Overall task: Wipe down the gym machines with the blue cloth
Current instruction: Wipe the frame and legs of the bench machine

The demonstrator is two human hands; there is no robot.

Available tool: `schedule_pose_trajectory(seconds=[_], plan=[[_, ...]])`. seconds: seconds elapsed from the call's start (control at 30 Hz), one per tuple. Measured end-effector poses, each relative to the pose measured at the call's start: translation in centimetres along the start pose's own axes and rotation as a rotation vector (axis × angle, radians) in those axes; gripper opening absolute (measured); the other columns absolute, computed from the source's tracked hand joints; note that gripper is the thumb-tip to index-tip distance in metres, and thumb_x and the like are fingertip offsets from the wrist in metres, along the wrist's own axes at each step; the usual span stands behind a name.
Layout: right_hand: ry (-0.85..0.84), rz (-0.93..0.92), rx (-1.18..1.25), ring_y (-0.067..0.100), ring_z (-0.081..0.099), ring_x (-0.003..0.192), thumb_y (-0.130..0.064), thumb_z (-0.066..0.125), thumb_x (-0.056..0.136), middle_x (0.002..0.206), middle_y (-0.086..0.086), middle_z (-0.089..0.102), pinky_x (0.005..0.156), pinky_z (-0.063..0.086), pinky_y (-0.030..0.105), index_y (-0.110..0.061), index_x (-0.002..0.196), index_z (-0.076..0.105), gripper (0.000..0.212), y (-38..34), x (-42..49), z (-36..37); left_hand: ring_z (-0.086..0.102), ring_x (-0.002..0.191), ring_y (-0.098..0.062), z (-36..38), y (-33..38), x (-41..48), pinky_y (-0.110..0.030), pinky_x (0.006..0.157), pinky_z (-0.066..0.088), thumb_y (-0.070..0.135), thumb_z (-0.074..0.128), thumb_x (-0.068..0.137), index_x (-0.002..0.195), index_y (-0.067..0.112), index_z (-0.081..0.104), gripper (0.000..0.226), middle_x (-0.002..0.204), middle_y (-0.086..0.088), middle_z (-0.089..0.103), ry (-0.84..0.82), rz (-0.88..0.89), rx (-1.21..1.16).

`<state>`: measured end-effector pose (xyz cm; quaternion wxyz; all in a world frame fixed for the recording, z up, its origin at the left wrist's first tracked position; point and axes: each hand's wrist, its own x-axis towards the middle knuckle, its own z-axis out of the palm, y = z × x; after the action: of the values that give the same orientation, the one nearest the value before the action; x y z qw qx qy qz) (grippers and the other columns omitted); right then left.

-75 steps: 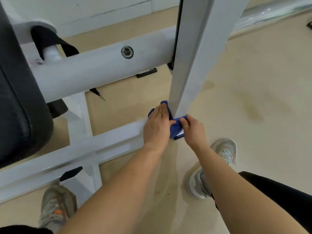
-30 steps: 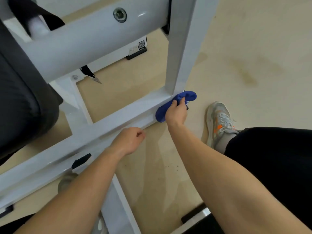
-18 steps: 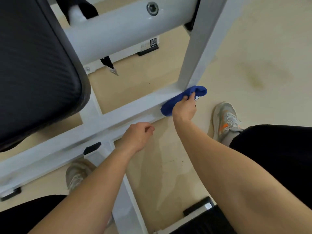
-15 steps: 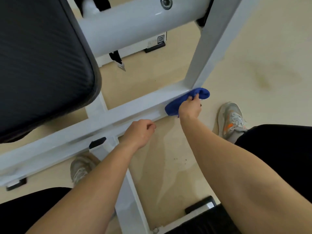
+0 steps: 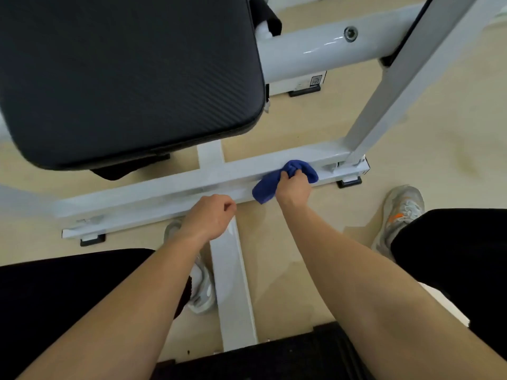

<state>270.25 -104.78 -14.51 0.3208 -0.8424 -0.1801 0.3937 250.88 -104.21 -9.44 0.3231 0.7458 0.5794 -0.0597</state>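
Blue cloth (image 5: pixel 263 189), white frame (image 5: pixel 153 192), black ribbed pad (image 5: pixel 123 75), beige floor (image 5: pixel 452 127).

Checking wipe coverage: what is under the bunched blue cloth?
The bunched blue cloth, gripped by the right hand, lies on the white horizontal metal frame bar. The stretch of bar beneath cloth and hand is covered, so its condition cannot be seen.
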Motion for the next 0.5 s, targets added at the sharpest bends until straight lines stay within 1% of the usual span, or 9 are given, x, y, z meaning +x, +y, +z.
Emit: schedule_pose_trajectory(seconds=[0.07, 0.1, 0.17, 0.2, 0.27, 0.33, 0.37, 0.43, 0.5], plan=[[-0.007, -0.129, -0.083, 0.034, 0.064, 0.097, -0.027, 0.051, 0.1, 0.096, 0.013, 0.061, 0.068, 0.041, 0.032, -0.005, 0.115, 0.055, 0.027, 0.9, -0.6, -0.9, 0.063, 0.091, -0.016, -0.8, -0.6, -1.3, -0.039, 0.085, 0.054, 0.032, 0.046, 0.099, 0.099, 0.025, 0.071, 0.026, 0.099, 0.006, 0.069, 0.022, -0.021, -0.002], [-0.015, -0.172, -0.11, 0.033, 0.064, 0.093, -0.025, 0.055, 0.097, 0.091, 0.01, 0.06, 0.065, 0.04, 0.031, -0.006, 0.11, 0.056, 0.023, 1.4, -0.6, -1.5, 0.063, 0.092, -0.016, -1.1, -0.6, -1.8, -0.039, 0.086, 0.054, 0.032, 0.046, 0.098, 0.098, 0.026, 0.071, 0.026, 0.1, 0.006, 0.069, 0.038, -0.027, -0.013], [-0.027, -0.221, -0.13, 0.03, 0.063, 0.089, -0.023, 0.062, 0.09, 0.09, 0.006, 0.061, 0.063, 0.039, 0.029, -0.01, 0.103, 0.055, 0.019, 1.9, -0.5, -2.5, 0.064, 0.091, -0.016, -1.0, -0.6, -2.1, -0.04, 0.086, 0.054, 0.032, 0.047, 0.098, 0.098, 0.027, 0.071, 0.024, 0.099, 0.007, 0.07, 0.062, -0.033, -0.038], [-0.027, -0.234, -0.123, 0.028, 0.063, 0.087, -0.021, 0.064, 0.088, 0.091, 0.005, 0.062, 0.061, 0.039, 0.027, -0.011, 0.102, 0.055, 0.02, 2.0, -0.5, -2.7, 0.063, 0.091, -0.016, -0.7, -0.4, -2.0, -0.041, 0.086, 0.054, 0.033, 0.047, 0.098, 0.101, 0.026, 0.07, 0.024, 0.1, 0.006, 0.069, 0.057, -0.049, -0.056], [-0.002, -0.236, -0.039, 0.024, 0.061, 0.087, -0.019, 0.065, 0.085, 0.097, 0.002, 0.062, 0.059, 0.04, 0.025, -0.013, 0.11, 0.054, 0.027, 1.8, -0.7, -2.7, 0.063, 0.097, -0.019, 0.8, 0.7, -1.0, -0.042, 0.089, 0.054, 0.034, 0.047, 0.098, 0.116, 0.024, 0.065, 0.027, 0.109, 0.004, 0.068, 0.027, -0.082, -0.112], [0.042, -0.236, 0.079, 0.018, 0.06, 0.084, -0.02, 0.068, 0.086, 0.098, 0.0, 0.061, 0.062, 0.043, 0.024, -0.014, 0.115, 0.053, 0.033, 1.7, -0.4, -2.4, 0.061, 0.105, -0.022, 3.1, 2.4, 0.9, -0.039, 0.092, 0.051, 0.034, 0.048, 0.097, 0.131, 0.022, 0.056, 0.037, 0.119, 0.001, 0.064, -0.013, -0.087, -0.183], [0.064, -0.246, 0.114, 0.015, 0.059, 0.08, -0.021, 0.07, 0.086, 0.093, -0.003, 0.06, 0.061, 0.043, 0.023, -0.015, 0.111, 0.053, 0.03, 1.6, -0.3, -2.3, 0.06, 0.108, -0.023, 4.3, 3.4, 1.9, -0.037, 0.092, 0.05, 0.034, 0.049, 0.097, 0.135, 0.021, 0.052, 0.041, 0.12, 0.0, 0.063, -0.026, -0.085, -0.236], [0.083, -0.269, 0.138, 0.011, 0.058, 0.07, -0.023, 0.073, 0.084, 0.081, -0.006, 0.061, 0.058, 0.044, 0.022, -0.018, 0.096, 0.056, 0.021, 1.6, 0.4, -2.3, 0.059, 0.106, -0.023, 7.2, 5.2, 3.9, -0.034, 0.089, 0.047, 0.037, 0.05, 0.098, 0.14, 0.018, 0.042, 0.048, 0.119, -0.001, 0.061, -0.045, -0.139, -0.442], [0.082, -0.298, 0.105, 0.013, 0.059, 0.065, -0.029, 0.074, 0.083, 0.076, 0.0, 0.065, 0.056, 0.046, 0.026, -0.019, 0.087, 0.059, 0.019, 2.1, 1.3, -2.6, 0.063, 0.102, -0.027, 9.6, 6.7, 5.9, -0.039, 0.087, 0.051, 0.047, 0.048, 0.098, 0.139, 0.017, 0.037, 0.052, 0.122, -0.003, 0.062, -0.044, -0.267, -0.742]])
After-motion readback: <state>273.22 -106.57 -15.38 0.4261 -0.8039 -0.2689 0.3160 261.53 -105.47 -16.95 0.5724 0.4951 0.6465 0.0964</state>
